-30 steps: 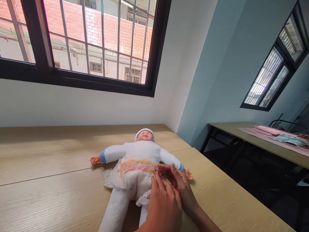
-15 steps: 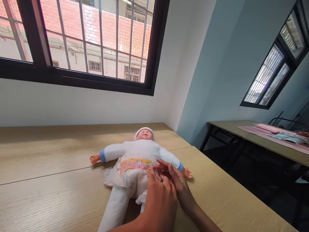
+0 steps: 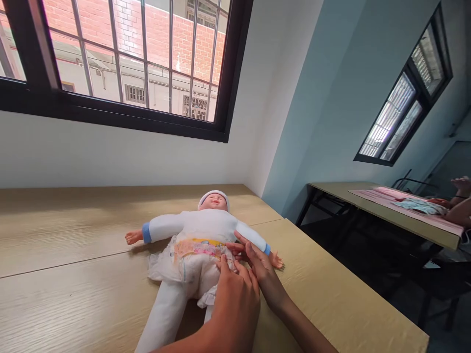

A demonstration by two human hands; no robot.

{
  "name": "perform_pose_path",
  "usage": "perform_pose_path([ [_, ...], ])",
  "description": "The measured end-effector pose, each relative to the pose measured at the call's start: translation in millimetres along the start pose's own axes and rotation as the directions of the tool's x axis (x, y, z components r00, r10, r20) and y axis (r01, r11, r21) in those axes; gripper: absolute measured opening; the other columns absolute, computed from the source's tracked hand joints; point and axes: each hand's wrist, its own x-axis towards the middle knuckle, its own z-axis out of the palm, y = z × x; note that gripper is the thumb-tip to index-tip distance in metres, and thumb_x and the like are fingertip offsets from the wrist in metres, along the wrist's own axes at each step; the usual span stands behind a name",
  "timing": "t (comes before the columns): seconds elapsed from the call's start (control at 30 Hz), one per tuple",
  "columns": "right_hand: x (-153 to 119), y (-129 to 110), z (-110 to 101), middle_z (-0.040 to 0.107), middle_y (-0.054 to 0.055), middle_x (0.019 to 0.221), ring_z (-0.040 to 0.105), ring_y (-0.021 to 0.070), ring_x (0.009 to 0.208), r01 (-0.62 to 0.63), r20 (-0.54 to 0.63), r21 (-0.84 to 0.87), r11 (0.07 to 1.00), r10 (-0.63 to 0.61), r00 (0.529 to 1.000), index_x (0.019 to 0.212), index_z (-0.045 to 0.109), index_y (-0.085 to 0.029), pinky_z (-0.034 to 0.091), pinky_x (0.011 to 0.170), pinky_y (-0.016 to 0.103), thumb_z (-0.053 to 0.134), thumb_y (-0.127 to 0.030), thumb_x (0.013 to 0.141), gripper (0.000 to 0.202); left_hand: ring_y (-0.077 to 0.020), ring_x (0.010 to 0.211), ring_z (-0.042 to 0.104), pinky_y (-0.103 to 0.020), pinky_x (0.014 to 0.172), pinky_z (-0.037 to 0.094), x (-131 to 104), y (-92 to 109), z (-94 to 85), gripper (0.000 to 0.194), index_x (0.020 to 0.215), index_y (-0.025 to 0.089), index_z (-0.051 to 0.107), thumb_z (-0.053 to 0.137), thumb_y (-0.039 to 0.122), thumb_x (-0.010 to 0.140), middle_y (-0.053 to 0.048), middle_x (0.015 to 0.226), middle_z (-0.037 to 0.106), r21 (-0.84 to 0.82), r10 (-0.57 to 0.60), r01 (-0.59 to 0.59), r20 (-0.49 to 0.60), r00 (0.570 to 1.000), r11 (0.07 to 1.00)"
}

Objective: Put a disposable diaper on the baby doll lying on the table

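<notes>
A baby doll [image 3: 206, 223] in a white suit with blue cuffs and a pale cap lies on its back, arms spread. Round its hips is a white diaper [image 3: 198, 250] with a yellow, orange and pink printed front band. The ruffled side at the left sticks out loosely. My left hand [image 3: 239, 291] has its fingers bent over the diaper's right-hand edge. Against the same edge, close beside it, my right hand [image 3: 263, 269] pinches with its fingers reaching along the waist. What lies between the fingertips is partly hidden.
The doll lies on a wooden table [image 3: 73, 304] under a barred window [image 3: 136, 59]. To the right, a second table [image 3: 327, 189] bears a pink striped cloth [image 3: 375, 196], another doll and pale blue fabric. A person's hand [image 3: 461, 184] shows at the far right edge.
The view has turned slightly to the right, bringing a person's hand and more of the second table into sight. My hands stay at the diaper's edge, with little finger movement.
</notes>
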Motion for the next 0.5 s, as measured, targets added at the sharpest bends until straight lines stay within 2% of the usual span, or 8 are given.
perform_pose_path([
  [0.1, -1, 0, 0, 0.066, 0.010, 0.123, 0.060, 0.0220, 0.102, 0.054, -0.053, 0.040, 0.998, -0.052, 0.997, 0.131, 0.058, -0.020, 0.044, 0.097, 0.039, 0.049, -0.063, 0.090, 0.060, -0.0390, 0.120, 0.057, -0.057, 0.095, 0.050, -2, 1, -1.2, 0.051, 0.135, 0.006, 0.052, 0.061, 0.029, 0.090, -0.029, 0.128, 0.057, -0.043, -0.008, 0.009, 0.030, 1.000, 0.999],
  [0.2, -5, -2, 1, 0.068, 0.008, 0.116, 0.060, 0.0214, 0.102, 0.127, -0.066, 0.030, 0.992, -0.124, 0.990, 0.126, 0.061, -0.023, 0.044, 0.095, 0.037, 0.047, -0.059, 0.093, 0.051, -0.0397, 0.126, 0.051, -0.058, 0.099, 0.047, -3, 1, -1.7, 0.050, 0.139, 0.006, 0.047, 0.054, 0.026, 0.094, -0.028, 0.135, 0.051, -0.060, -0.010, 0.013, 0.052, 0.999, 0.998],
  [0.3, -11, -6, 3, 0.070, 0.008, 0.113, 0.062, 0.0218, 0.105, 0.148, 0.022, 0.008, 0.989, -0.148, 0.989, 0.128, 0.060, -0.025, 0.043, 0.099, 0.037, 0.044, -0.056, 0.095, 0.048, -0.0386, 0.128, 0.049, -0.057, 0.100, 0.047, -4, 1, -2.3, 0.048, 0.141, 0.003, 0.042, 0.044, 0.020, 0.097, -0.027, 0.134, 0.052, -0.071, 0.004, 0.002, 0.085, 0.996, 0.997],
  [0.4, -13, -8, 5, 0.069, 0.007, 0.119, 0.059, 0.0222, 0.116, 0.123, 0.115, 0.012, 0.992, -0.123, 0.986, 0.132, 0.057, -0.026, 0.038, 0.108, 0.039, 0.044, -0.055, 0.096, 0.048, -0.0388, 0.129, 0.047, -0.058, 0.102, 0.045, -3, 1, -3.1, 0.050, 0.142, 0.001, 0.039, 0.044, 0.016, 0.095, -0.027, 0.136, 0.051, -0.049, 0.018, -0.012, 0.127, 0.992, 0.999],
  [0.5, -11, -8, 5, 0.067, 0.007, 0.122, 0.056, 0.0220, 0.122, 0.053, 0.117, 0.016, 0.998, -0.055, 0.992, 0.136, 0.054, -0.026, 0.034, 0.112, 0.040, 0.042, -0.055, 0.097, 0.051, -0.0375, 0.128, 0.049, -0.056, 0.103, 0.045, -2, 1, -3.9, 0.047, 0.139, 0.001, 0.044, 0.043, 0.012, 0.094, -0.026, 0.135, 0.052, -0.017, 0.023, -0.021, 0.153, 0.988, 1.000],
])
